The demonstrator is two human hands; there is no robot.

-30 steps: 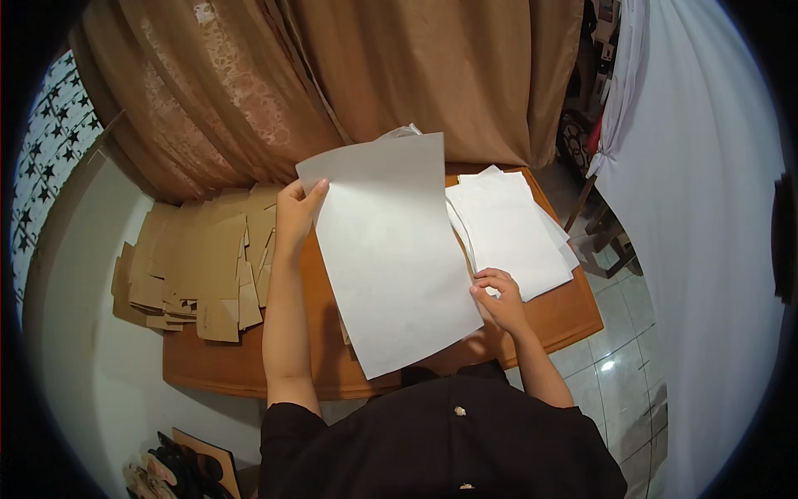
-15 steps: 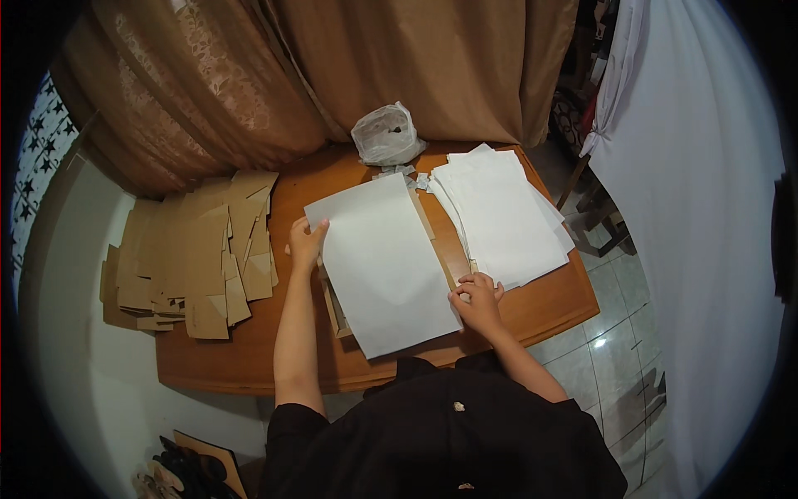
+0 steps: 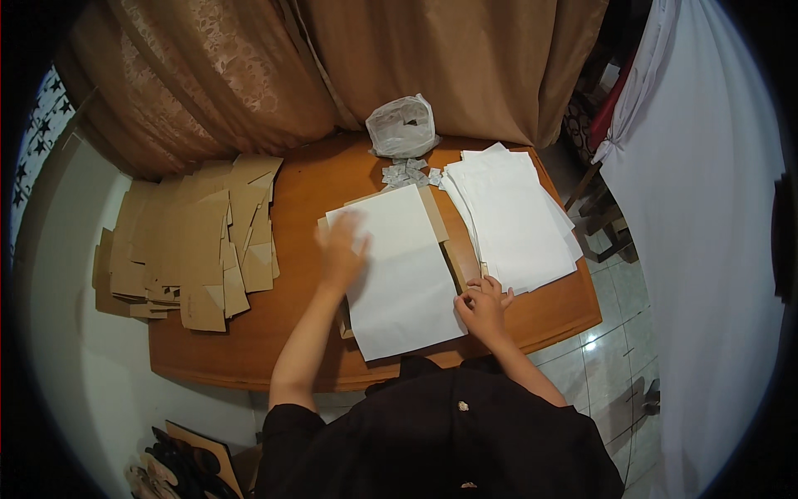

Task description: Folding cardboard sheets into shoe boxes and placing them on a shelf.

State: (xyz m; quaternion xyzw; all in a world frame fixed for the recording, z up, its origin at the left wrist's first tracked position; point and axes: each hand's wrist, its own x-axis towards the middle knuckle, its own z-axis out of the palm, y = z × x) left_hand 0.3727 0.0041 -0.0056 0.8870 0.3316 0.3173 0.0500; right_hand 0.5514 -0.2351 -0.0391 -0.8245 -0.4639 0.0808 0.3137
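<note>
A sheet of white paper (image 3: 407, 291) lies over a shallow cardboard box (image 3: 432, 214), its far part pressed down inside and its near part reaching past the box's near edge. My left hand (image 3: 339, 256) is over the sheet's left side, blurred by motion, with the thumb apart from the stretched fingers. At the sheet's lower right edge, my right hand (image 3: 486, 309) has thumb and forefinger pinched on the paper, other fingers loosely raised. Beyond the box lie several small pale sachets (image 3: 406, 173), in front of an open clear plastic bag (image 3: 401, 126).
A thick stack of white paper (image 3: 519, 220) sits on the right of the wooden table (image 3: 307, 241). Overlapping flat cardboard pieces (image 3: 187, 245) cover its left side. Brown curtains (image 3: 432, 66) hang behind, and a white cloth (image 3: 706, 208) hangs at the right.
My left hand has let go of the sheet's far left corner and moved right, over the paper. The sheet's far end has dropped into the box. My right hand stays at its edge.
</note>
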